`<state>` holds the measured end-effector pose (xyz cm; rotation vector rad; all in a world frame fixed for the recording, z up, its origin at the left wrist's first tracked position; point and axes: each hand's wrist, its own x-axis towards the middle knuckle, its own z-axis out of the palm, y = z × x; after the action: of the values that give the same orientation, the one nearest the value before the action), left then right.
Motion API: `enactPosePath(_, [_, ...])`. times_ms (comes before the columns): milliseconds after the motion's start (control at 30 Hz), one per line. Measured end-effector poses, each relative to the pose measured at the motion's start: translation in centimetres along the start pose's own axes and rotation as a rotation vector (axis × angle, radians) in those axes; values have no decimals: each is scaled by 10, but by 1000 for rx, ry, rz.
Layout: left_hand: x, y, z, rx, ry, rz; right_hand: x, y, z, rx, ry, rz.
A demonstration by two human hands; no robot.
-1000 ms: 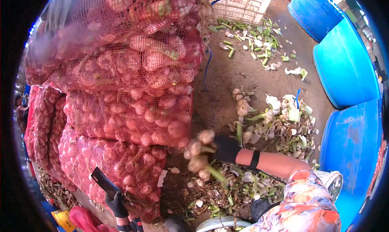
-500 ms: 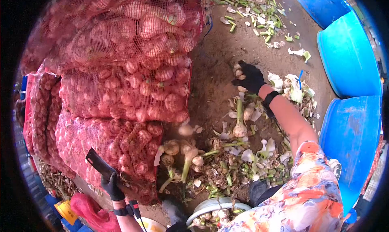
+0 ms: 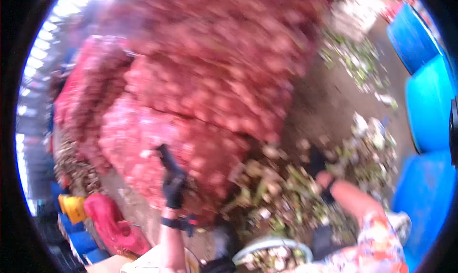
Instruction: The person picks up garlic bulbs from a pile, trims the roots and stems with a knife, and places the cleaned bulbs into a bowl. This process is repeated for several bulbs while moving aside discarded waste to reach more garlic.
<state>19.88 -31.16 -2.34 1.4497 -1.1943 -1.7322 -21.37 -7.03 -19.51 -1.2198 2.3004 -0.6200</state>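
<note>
Overall heavily blurred by motion; fine detail lost throughout.

Far left, near edge: yellow container (image 3: 72, 207) and red bag (image 3: 107, 225) on the ground, blue crates (image 3: 83, 244) just beside them. Brown heap of trimmings (image 3: 76, 165) beyond, against the foot of the stack.

Left to centre: tall stack of red mesh sacks (image 3: 191, 96), filling most of the view, contents not resolvable at this sharpness.

Left of centre, near: left hand (image 3: 173, 187) in a black glove, raised in front of the lowest sack, closed around the handle of a dark knife (image 3: 167, 159); blade pointing up and to the left, overlapping the sack. Dark strap on the wrist below the glove.

Centre, near edge: pale bowl (image 3: 253, 249) with small bulbs inside, rim partly cut off by the frame.

Centre to right: pile of bulbs, green stalks and peelings (image 3: 286, 196) spread on the brown ground to the right of the sacks.

Right of centre: right hand (image 3: 316, 161) in a black glove, lowered onto the far part of the pile, touching or just above it. Degree of closure and anything gripped: cannot tell, blur too strong. Black band on the wrist, bare forearm, patterned sleeve (image 3: 381, 244) at the near right.

Far right: blue barrels (image 3: 429, 101) in a row along the edge, well apart from both hands. More green scraps (image 3: 355, 58) on the ground at the far side.
</note>
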Motion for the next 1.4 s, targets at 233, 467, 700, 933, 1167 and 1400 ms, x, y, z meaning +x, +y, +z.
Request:
enactPosePath(233, [-41, 66, 19, -245, 56, 325, -42, -180, -76, -70, -406, 70])
enactPosePath(467, [-184, 171, 58, -562, 61, 632, -162, -270, -213, 272, -204, -274])
enactPosePath(700, [-310, 111, 139, -426, -129, 489, -284, -345, -245, 568, -376, -511])
enactPosePath(933, [-338, 134, 129, -25, -594, 681, -311, -325, -251, 665, -142, -342])
enactPosePath(1167, [-277, 292, 23, 1392, 180, 504, -308, -286, -286, 967, -79, -182])
enactPosePath(1400, [-198, 86, 43, 1471, -425, 512, -270, -187, -237, 743, 46, -230])
